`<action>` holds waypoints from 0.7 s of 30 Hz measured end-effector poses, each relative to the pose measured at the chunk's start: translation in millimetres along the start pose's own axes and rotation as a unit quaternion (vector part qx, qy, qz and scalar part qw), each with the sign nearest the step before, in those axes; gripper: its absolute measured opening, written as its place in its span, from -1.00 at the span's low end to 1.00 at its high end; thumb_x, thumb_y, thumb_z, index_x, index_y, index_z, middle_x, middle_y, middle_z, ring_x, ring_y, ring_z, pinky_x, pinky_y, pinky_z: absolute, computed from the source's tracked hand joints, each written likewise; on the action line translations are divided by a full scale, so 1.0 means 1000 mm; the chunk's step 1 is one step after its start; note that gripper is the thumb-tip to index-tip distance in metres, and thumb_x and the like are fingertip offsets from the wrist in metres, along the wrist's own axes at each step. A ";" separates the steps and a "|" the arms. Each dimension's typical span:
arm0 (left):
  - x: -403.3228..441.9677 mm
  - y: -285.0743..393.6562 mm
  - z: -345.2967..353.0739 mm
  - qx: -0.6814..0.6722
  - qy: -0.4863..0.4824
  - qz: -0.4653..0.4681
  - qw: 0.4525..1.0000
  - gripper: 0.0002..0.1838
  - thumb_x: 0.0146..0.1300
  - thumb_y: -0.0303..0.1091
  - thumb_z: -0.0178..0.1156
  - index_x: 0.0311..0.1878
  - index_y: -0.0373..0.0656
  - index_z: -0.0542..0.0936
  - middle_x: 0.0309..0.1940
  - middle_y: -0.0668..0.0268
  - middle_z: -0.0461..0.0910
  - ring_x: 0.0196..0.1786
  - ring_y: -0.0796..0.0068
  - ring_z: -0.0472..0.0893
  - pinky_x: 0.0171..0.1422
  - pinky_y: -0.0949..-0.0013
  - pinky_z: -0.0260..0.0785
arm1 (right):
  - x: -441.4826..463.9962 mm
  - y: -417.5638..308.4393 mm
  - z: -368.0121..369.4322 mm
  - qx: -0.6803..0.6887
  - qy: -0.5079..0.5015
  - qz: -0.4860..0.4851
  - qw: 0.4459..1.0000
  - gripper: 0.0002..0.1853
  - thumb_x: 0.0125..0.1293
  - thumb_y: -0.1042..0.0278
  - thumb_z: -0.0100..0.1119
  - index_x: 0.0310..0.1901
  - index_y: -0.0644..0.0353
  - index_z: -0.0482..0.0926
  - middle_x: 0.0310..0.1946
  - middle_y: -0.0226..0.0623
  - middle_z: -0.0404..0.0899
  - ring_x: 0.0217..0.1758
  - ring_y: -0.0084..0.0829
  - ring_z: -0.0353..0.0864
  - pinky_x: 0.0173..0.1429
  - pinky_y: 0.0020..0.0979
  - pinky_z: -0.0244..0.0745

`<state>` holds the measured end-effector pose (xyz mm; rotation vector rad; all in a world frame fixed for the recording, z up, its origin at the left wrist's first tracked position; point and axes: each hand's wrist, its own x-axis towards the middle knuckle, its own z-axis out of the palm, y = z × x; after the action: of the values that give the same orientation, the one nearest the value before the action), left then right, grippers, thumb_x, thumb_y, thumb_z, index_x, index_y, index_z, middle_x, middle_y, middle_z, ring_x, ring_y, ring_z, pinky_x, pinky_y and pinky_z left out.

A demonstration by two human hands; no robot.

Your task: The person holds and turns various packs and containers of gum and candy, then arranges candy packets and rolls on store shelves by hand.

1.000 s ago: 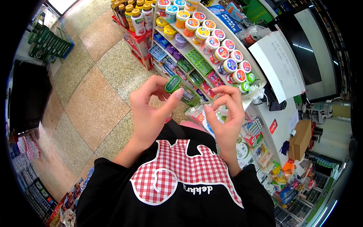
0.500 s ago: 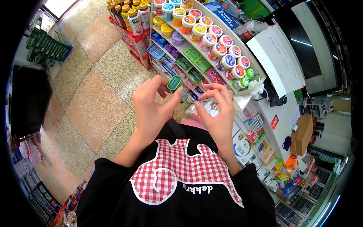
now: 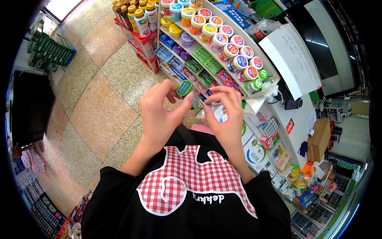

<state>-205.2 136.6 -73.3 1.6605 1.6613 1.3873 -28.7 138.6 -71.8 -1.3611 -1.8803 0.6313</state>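
Note:
My left hand (image 3: 161, 109) pinches a small bottle with a green oval lid (image 3: 184, 88) between thumb and fingers. Below the lid its clear, greenish body shows partly past my thumb. To the right of it, a short gap away, my right hand (image 3: 227, 109) is raised with curved fingers and the thumb apart from them. Nothing shows between those fingers. Both hands are held in front of the black apron (image 3: 191, 223) with its red checked patch.
Ahead stands a tiered shelf with several round tubs (image 3: 219, 40) on top and small green packs (image 3: 207, 59) lower down. On the right is a white counter (image 3: 284, 119) with a handwritten sheet (image 3: 292, 59). Bottles (image 3: 141, 22) stand on a red stand at upper left, above the tiled floor (image 3: 99, 99).
My right hand has shifted slightly left and up, closer to the small bottle, its fingers tilting toward it. The left hand and bottle have hardly moved.

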 end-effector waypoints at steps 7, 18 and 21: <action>0.000 0.003 -0.003 0.026 -0.012 0.013 1.000 -0.78 0.04 -0.41 0.46 -0.37 -0.25 0.58 -0.54 0.32 0.58 -0.44 0.51 0.55 -0.24 0.39 0.31 | 0.000 -0.003 0.003 -0.047 0.040 0.007 0.998 -0.68 0.04 0.55 0.28 -0.10 0.20 0.64 0.02 -0.21 0.55 0.14 -0.13 0.43 0.27 -0.17 0.35; 0.002 0.006 -0.006 -0.042 -0.019 -0.037 0.998 -0.80 0.13 -0.39 0.43 -0.35 -0.25 0.59 -0.51 0.38 0.58 -0.41 0.58 0.52 -0.20 0.41 0.29 | -0.003 -0.002 -0.001 0.073 0.012 0.090 0.993 -0.69 0.04 0.41 0.46 -0.19 0.23 0.56 -0.14 -0.21 0.58 0.06 -0.14 0.50 0.19 -0.19 0.39; 0.002 -0.002 -0.006 -0.228 -0.042 -0.142 0.962 -0.81 0.24 -0.36 0.38 -0.30 -0.27 0.60 -0.44 0.41 0.62 -0.36 0.65 0.54 -0.17 0.52 0.33 | 0.000 -0.007 0.000 0.064 0.016 0.052 0.996 -0.58 -0.05 0.38 0.54 -0.13 0.20 0.59 -0.09 -0.23 0.57 0.10 -0.15 0.49 0.21 -0.18 0.39</action>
<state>-211.7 136.4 -71.4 1.1540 1.3384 1.3992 -32.9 136.6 -66.3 -1.3843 -1.7218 0.7653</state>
